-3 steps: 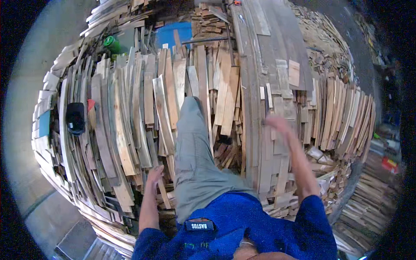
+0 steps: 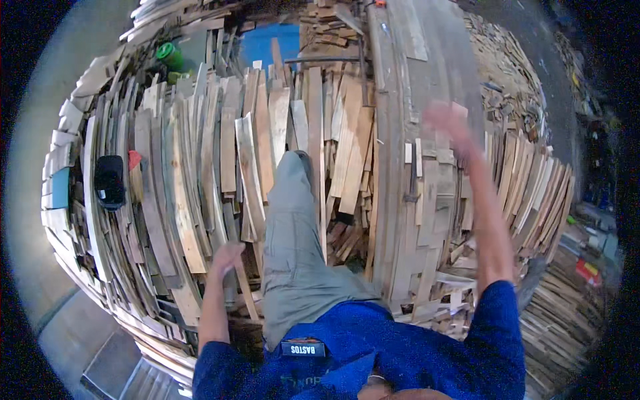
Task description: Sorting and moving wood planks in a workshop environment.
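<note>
I look down over a big heap of wooden planks and offcuts (image 2: 200, 173). My left hand (image 2: 225, 257) hangs low beside my grey trouser leg (image 2: 290, 233), fingers loosely apart, holding nothing. My right hand (image 2: 448, 123) is raised out over a long grey board (image 2: 427, 80), blurred by motion, fingers spread and empty. My foot (image 2: 303, 160) is stepping forward onto the planks. Blue sleeves cover both upper arms.
A black case (image 2: 109, 180) lies on the planks at left, with a red item (image 2: 135, 159) beside it. A green container (image 2: 168, 53) and a blue sheet (image 2: 270, 43) sit at the far side. Wood scraps pile up at right (image 2: 520, 100). Grey floor runs along the left.
My right hand has lifted higher and farther out over the grey board. My leg has swung forward a little.
</note>
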`<state>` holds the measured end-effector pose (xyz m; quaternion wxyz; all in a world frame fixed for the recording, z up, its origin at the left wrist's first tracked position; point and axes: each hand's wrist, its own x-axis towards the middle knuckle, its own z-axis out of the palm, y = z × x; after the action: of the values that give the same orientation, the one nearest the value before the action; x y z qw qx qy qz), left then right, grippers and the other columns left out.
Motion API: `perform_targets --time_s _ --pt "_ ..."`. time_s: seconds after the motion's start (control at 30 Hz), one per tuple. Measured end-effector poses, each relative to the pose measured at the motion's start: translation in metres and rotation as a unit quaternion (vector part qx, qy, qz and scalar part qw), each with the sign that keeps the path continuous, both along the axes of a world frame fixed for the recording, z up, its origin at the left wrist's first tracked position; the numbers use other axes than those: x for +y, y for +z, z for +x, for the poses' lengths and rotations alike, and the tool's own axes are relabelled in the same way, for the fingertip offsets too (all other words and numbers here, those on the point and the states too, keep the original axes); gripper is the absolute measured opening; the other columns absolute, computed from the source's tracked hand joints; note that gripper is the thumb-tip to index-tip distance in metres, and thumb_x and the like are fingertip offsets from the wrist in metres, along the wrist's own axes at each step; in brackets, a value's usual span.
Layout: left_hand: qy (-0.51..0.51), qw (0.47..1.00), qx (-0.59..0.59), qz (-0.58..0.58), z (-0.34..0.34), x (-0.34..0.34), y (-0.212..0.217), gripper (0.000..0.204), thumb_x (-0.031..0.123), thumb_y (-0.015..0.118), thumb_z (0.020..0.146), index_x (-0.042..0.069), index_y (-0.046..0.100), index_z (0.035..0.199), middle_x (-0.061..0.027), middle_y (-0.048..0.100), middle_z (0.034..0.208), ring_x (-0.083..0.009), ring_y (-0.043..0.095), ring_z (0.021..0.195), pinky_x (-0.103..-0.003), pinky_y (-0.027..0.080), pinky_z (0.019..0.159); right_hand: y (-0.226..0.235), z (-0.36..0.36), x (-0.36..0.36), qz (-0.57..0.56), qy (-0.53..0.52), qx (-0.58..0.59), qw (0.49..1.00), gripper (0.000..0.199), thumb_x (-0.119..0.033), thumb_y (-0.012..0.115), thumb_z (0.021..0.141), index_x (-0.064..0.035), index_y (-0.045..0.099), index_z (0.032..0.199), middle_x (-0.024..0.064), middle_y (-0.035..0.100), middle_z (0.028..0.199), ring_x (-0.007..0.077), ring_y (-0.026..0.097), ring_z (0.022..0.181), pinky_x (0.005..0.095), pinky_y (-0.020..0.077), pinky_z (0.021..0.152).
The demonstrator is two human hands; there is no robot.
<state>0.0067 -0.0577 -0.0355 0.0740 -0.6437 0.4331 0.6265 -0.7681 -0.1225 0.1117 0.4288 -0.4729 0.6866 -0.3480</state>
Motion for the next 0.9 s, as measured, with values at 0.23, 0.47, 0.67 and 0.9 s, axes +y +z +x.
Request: perform_targets --time_s 0.23,0.47,0.67,0.9 --pt "0.016 0.991 -0.091 -0.099 0.021 -0.201 0.084 0.043 0.034 0.063 0.094 0.0 0.066 0.12 -0.0142 0.072 0.104 -0.0216 0.067 0.095 -0.034 0.052 0.083 0.15 0.068 -0.315 -0.074 -0.01 -0.025 0.997 0.053 -0.037 0.054 0.1 -0.003 0.053 0.14 0.0109 0.067 0.124 0.0222 0.062 0.116 0.0357 0.0413 0.107" --pt "-0.536 0.827 -0.122 -0.119 0.127 -0.256 0.129 0.033 0.019 0.051 0.093 0.002 0.066 0.117 -0.0181 0.068 0.117 -0.035 0.064 0.107 -0.044 0.052 0.086 -0.016 0.078 -0.145 0.188 0.05 0.135 0.972 0.053 -0.051 0.061 0.093 -0.0025 0.069 0.112 0.0144 0.07 0.102 0.0283 0.067 0.094 0.0442 0.0507 0.083" --pt "-0.149 0.931 -0.319 0.092 0.169 -0.333 0.231 0.036 0.036 0.062 0.09 0.002 0.067 0.102 -0.0134 0.065 0.077 -0.0277 0.068 0.072 -0.041 0.053 0.059 -0.063 0.065 -0.043 0.392 -0.007 0.125 0.911 0.047 -0.047 0.063 0.091 -0.0036 0.07 0.109 0.0206 0.07 0.092 0.0259 0.068 0.09 0.0396 0.0529 0.076" --pt "0.145 0.942 -0.291 -0.08 0.012 -0.553 0.314 0.028 0.037 0.064 0.093 0.009 0.065 0.098 -0.0009 0.06 0.074 -0.0107 0.055 0.059 -0.027 0.04 0.046 -0.144 -0.096 -0.127 0.372 -0.147 -0.012 0.916 0.054 -0.047 0.065 0.089 0.0007 0.069 0.113 0.0145 0.072 0.094 0.0205 0.068 0.087 0.0371 0.0532 0.071"
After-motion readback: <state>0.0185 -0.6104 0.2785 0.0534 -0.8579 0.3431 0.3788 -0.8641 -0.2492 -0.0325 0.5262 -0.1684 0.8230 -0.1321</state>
